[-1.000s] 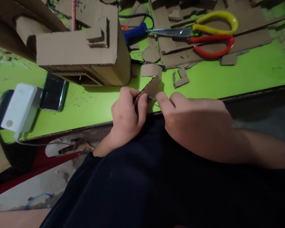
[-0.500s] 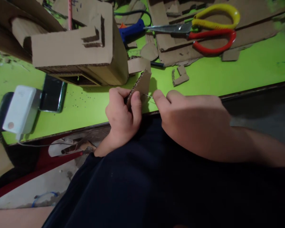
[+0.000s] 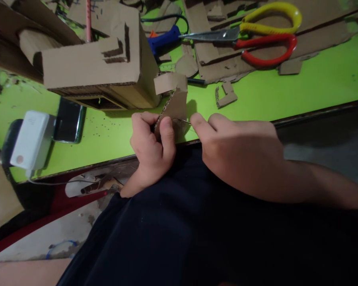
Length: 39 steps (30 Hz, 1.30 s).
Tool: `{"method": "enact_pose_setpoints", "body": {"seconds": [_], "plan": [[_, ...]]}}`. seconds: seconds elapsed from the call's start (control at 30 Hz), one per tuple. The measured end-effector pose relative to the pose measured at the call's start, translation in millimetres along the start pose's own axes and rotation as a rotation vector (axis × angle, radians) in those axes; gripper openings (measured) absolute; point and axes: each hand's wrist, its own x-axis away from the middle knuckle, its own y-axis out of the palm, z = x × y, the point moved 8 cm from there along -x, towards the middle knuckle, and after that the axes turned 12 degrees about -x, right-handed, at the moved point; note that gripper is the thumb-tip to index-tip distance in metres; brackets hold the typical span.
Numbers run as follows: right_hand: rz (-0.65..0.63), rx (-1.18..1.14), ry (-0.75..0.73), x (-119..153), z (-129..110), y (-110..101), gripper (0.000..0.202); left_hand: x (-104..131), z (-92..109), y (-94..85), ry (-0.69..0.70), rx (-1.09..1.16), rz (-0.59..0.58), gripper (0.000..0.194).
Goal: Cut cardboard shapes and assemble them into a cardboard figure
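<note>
My left hand (image 3: 152,147) grips a small cut piece of cardboard (image 3: 178,106) between thumb and fingers, tilted up near the table's front edge. A bent strip of cardboard (image 3: 170,82) shows at its top; I cannot tell whether the two are joined. My right hand (image 3: 235,151) is closed around a thin metal pin-like tool (image 3: 183,120), its far end against the cardboard's face. The rest of that tool is hidden in the fist. Just beyond my left hand stands a cardboard box (image 3: 92,65) with a rectangular opening in its near side.
Scissors (image 3: 267,39) with yellow and red handles lie on cardboard scraps (image 3: 223,71), beside a blue-handled tool (image 3: 167,41). A small cardboard offcut (image 3: 226,95) lies nearer. At left are a white charger (image 3: 32,139) with its cable and a phone (image 3: 69,121) on the green table (image 3: 107,149).
The view has shifted slightly. Both hands keep their hold, and the cardboard piece and pin-like tool are nearly where they were, with a slight change in tilt.
</note>
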Motion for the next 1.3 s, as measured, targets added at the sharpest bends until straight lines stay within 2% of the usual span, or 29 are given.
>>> {"method": "enact_pose_setpoints", "body": {"seconds": [0.1,0.3,0.43,0.53,0.67,0.77,0.9,1.07,1.2,1.3], "plan": [[-0.029,-0.019,0.008,-4,-2,3,0.058,1,-3,2.1,-0.020,0.022,-0.035,0.045],[-0.081,-0.066,-0.015,-13,-11,9,0.055,5,-1,0.9,0.034,0.043,0.010,0.035],[-0.067,-0.068,-0.011,-16,-11,5,0.053,6,-3,1.9,0.049,0.039,0.033,0.040],[-0.039,-0.056,-0.020,-16,-9,2,0.053,3,-4,2.0,0.067,0.034,0.010,0.038],[-0.066,-0.044,-0.011,-16,-4,9,0.053,0,-4,8.1,0.079,-0.052,-0.075,0.034],[-0.066,-0.040,-0.001,-14,-2,14,0.055,2,-4,12.5,0.091,-0.066,-0.079,0.038],[-0.052,-0.030,0.017,-7,0,18,0.057,4,-9,16.1,0.038,0.029,-0.088,0.047],[-0.044,-0.052,0.032,-1,2,19,0.057,3,-4,6.9,0.073,-0.090,-0.032,0.038],[-0.102,-0.116,0.058,-8,0,16,0.059,5,-3,3.2,0.126,-0.106,-0.017,0.033],[-0.206,-0.189,0.086,-17,-1,17,0.059,5,-6,4.1,0.091,-0.102,-0.056,0.031]]}}
